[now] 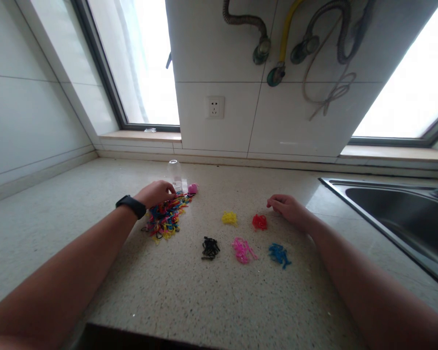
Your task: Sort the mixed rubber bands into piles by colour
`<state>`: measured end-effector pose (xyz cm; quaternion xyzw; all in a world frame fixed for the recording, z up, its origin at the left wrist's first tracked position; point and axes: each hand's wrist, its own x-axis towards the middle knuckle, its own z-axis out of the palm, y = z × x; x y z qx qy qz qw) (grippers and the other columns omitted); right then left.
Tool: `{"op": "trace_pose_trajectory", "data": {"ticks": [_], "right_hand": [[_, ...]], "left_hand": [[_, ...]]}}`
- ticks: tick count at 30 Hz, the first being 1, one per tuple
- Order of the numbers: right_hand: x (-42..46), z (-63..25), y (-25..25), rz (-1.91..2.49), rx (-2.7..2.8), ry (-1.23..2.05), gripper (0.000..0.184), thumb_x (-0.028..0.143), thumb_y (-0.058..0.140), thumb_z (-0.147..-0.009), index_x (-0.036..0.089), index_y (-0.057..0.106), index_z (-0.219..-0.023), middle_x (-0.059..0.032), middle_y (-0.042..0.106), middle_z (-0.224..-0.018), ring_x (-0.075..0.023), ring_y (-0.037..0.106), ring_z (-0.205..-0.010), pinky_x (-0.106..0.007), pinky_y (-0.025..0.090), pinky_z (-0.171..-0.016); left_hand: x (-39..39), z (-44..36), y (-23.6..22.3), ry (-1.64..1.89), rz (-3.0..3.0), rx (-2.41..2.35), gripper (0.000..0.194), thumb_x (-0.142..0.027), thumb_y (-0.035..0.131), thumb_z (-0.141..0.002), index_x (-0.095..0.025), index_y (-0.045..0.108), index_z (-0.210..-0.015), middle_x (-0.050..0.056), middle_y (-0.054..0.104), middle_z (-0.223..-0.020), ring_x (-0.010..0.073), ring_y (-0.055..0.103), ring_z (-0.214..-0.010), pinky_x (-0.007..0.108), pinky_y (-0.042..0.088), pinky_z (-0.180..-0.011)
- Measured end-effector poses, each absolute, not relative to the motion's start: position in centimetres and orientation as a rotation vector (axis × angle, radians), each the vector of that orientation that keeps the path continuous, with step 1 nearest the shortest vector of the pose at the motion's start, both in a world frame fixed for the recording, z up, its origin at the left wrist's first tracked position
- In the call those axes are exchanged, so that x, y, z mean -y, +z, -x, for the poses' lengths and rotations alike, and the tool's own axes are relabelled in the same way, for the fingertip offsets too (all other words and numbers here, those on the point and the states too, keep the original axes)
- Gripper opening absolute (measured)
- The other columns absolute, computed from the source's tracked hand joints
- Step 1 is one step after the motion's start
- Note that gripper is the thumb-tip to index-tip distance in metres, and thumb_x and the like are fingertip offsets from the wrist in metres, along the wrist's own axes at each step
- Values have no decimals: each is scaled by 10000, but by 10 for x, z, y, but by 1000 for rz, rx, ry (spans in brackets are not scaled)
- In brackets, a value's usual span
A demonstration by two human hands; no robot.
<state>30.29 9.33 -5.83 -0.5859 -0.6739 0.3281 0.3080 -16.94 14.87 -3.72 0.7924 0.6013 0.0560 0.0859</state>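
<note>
A heap of small mixed-colour elastic bands [164, 218] lies on the counter at the left. My left hand [155, 193], with a dark band on the wrist, is over the heap's far edge, its fingertips pinched together among the bands; what they grip is too small to tell. My right hand [286, 209] rests loosely curled on the counter, with nothing visible in it. Closest to it is a red pile [260, 222]. Single-colour piles also lie between my hands: yellow [229, 218], black [210, 248], pink [243, 250] and blue [279, 254].
Behind my left hand stands a clear plastic container [174, 172], with a pink object [193, 188] beside it. A steel sink [336, 187] is set into the counter [190, 296] at the right. The tiled wall [219, 136] with a socket [215, 107] bounds the back.
</note>
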Motion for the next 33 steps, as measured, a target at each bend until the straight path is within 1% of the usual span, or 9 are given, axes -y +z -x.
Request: {"op": "trace_pose_trajectory", "data": {"ticks": [4,7,11,14,17,21,25,29,33], "right_hand": [[-94,-304,-59,1544,1783,881,365,507,529,-827,161,647,-822,62,367,-534,-102,313,-487,-259,232,-477],[-96,-306,-61,1543,1779,879,362,506,535,-827,164,651,-819,59,381,-539,-103,323,-492,-258,237,-480],[-97,-307,-63,1527,1780,880,381,528,531,-827,166,649,-818,60,388,-547,-104,331,-494,-260,246,-487],[-96,-306,-62,1510,1783,885,383,526,530,-829,161,648,-817,61,389,-547,-102,326,-492,-259,243,-486],[-95,-305,-61,1525,1781,884,372,509,532,-829,156,648,-820,58,395,-550,-98,321,-491,-256,239,-480],[-94,-304,-60,1539,1780,882,379,516,533,-825,156,650,-825,55,395,-548,-99,325,-494,-252,237,-473],[-94,-305,-60,1528,1796,867,395,528,523,-832,155,651,-830,51,399,-552,-100,331,-496,-251,244,-478],[-93,-304,-58,1526,1786,876,378,515,535,-826,155,650,-821,45,419,-561,-101,341,-503,-254,249,-484],[-94,-305,-60,1532,1784,889,374,511,528,-837,157,647,-832,51,408,-561,-99,325,-495,-260,235,-483]], "left_hand": [[-146,168,-36,223,-2353,-1756,305,-412,567,-944,-136,631,-1056,61,644,-997,170,623,-858,360,541,-776],[-143,164,-33,283,-2335,-1712,340,-451,558,-941,-128,632,-1017,41,642,-901,148,610,-763,331,528,-716],[-138,154,-27,387,-2314,-1649,419,-524,525,-921,-128,653,-974,31,644,-794,137,582,-679,284,467,-641],[-135,146,-22,441,-2315,-1602,454,-547,491,-897,-137,678,-953,44,680,-821,151,593,-722,264,423,-632],[-132,143,-19,445,-2321,-1591,436,-538,492,-885,-147,681,-919,41,691,-827,159,595,-729,262,410,-629],[-132,146,-20,414,-2332,-1643,374,-496,545,-904,-140,659,-930,34,662,-826,148,587,-707,290,455,-663],[-135,152,-23,387,-2351,-1702,337,-458,559,-933,-132,639,-962,42,644,-889,159,607,-789,353,510,-762],[-137,154,-23,393,-2366,-1708,309,-425,552,-948,-131,634,-1002,54,645,-954,172,619,-856,374,524,-802],[-136,154,-24,410,-2366,-1676,287,-403,572,-940,-131,635,-1007,57,649,-974,174,622,-873,380,525,-814]]}}
